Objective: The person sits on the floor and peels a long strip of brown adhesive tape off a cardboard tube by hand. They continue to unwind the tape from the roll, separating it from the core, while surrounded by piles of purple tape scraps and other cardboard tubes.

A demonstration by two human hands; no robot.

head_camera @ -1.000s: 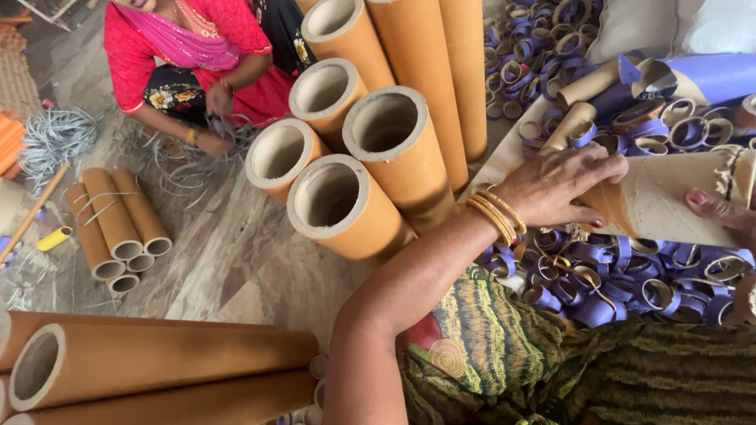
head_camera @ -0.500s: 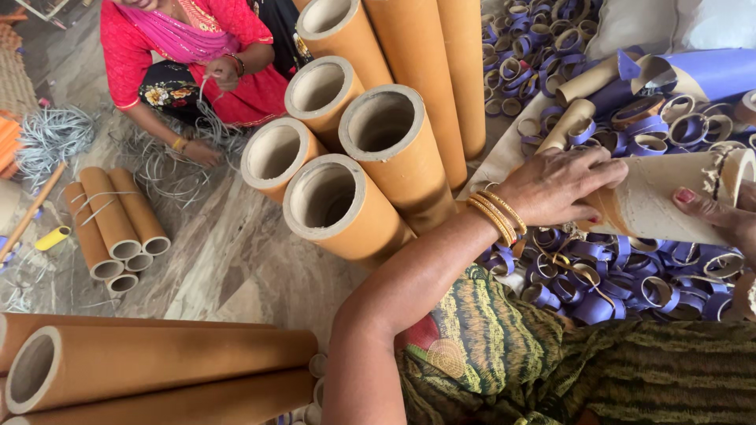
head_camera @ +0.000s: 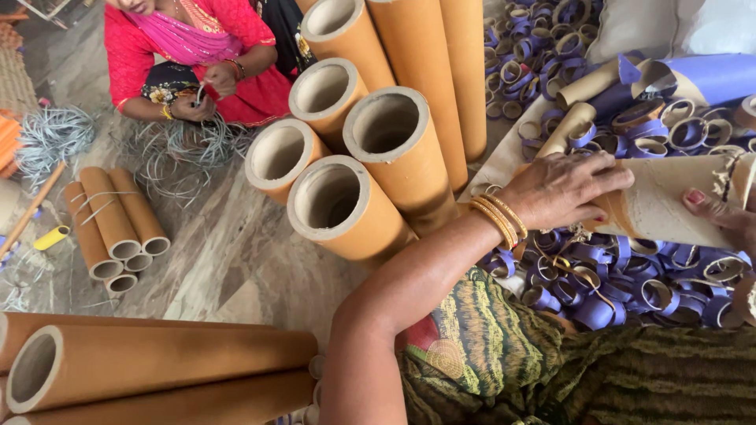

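My left hand, with gold bangles at the wrist, grips a pale cardboard tube lying crosswise at the right. My right hand shows only partly at the right edge, fingers under the same tube near its torn end. Below and around the tube lies a heap of purple-and-tan cardboard rings. My patterned green garment fills the bottom right.
Several large brown cardboard tubes lean in a stack at the centre, open ends toward me. More tubes lie at the bottom left, and a small tied bundle rests on the floor. Another person in red sits handling grey strings.
My left hand has slid a little along the pale tube, and the tube has dropped slightly. The person in red has shifted their hands closer together.
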